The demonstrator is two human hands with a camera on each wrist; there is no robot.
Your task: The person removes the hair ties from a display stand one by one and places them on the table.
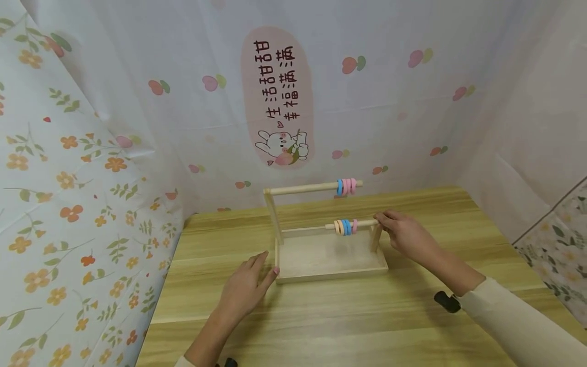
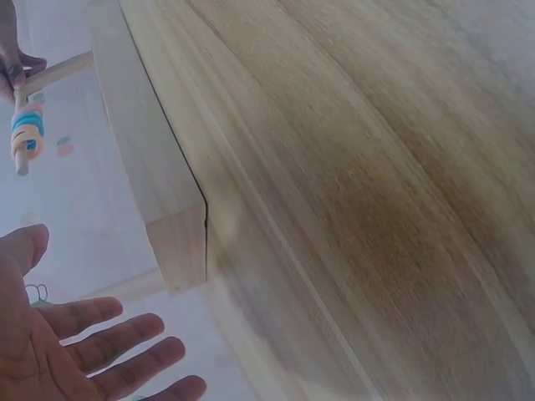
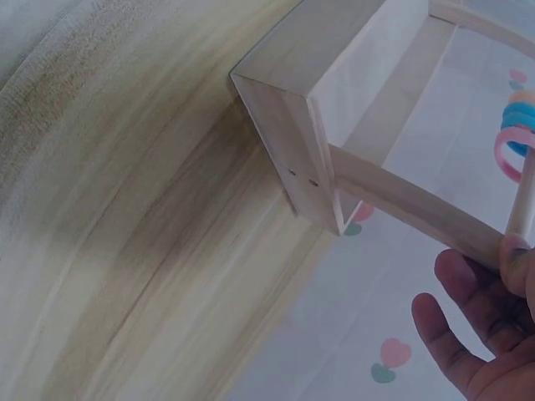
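Note:
A pale wooden ring rack (image 1: 331, 276) stands on the table, with a shallow tray base and two posts that each carry a sideways rod. Blue and pink rings (image 1: 346, 187) hang near the free end of the tall upper rod. On the lower rod sit orange, blue and pink rings (image 1: 345, 227). With thumb and fingers, my right hand (image 1: 405, 235) pinches the top of the short right post (image 3: 418, 205), where the lower rod joins it. My left hand (image 1: 245, 285) is beside the tray's front left corner, fingers spread and holding nothing (image 2: 109, 351).
The wood-grain table (image 1: 330, 326) reaches a white curtain (image 1: 183, 61) printed with fruit and a rabbit. Floral cloth (image 1: 82, 204) hangs at the left, and another cloth (image 1: 541, 153) at the right. Dark wrist devices (image 1: 447, 302) show near both sleeves.

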